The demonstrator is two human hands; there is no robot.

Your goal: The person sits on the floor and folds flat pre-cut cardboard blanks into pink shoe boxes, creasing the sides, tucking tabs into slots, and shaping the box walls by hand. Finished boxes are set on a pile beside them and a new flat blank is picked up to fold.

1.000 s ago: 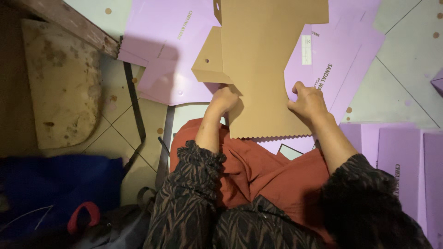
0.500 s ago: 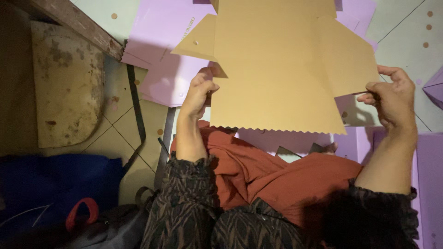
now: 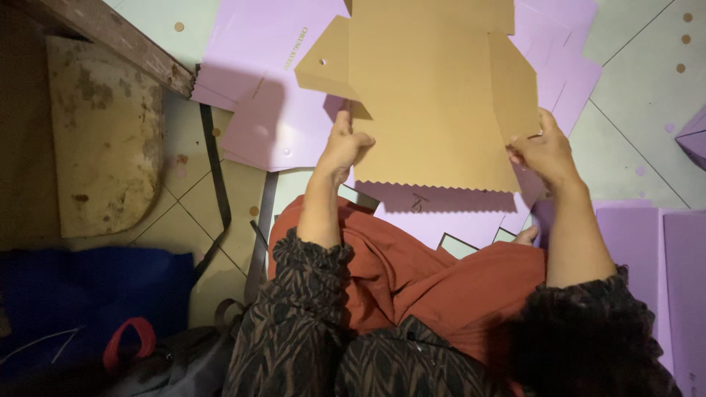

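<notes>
Far left of the frame there's a stained, worn board (image 3: 103,140) lying on the tile floor (image 3: 640,110). Left hand (image 3: 344,147) is pinched shut on the brown cardboard (image 3: 434,95), a flat matte die-cut blank with a zigzag bottom edge, held up centre-top. Smooth lilac sheets (image 3: 257,110) lie underneath. Right hand (image 3: 546,151) grips the cardboard's right flap, fingers curled closed.

Light falls from above onto the upper half; the flat brown cardboard blank (image 3: 434,95) is evenly lit and casts soft shadows on the lilac card sheets (image 3: 272,125) beneath. Lower left corner very dim, detail lost. Focus acceptable, no glare
</notes>
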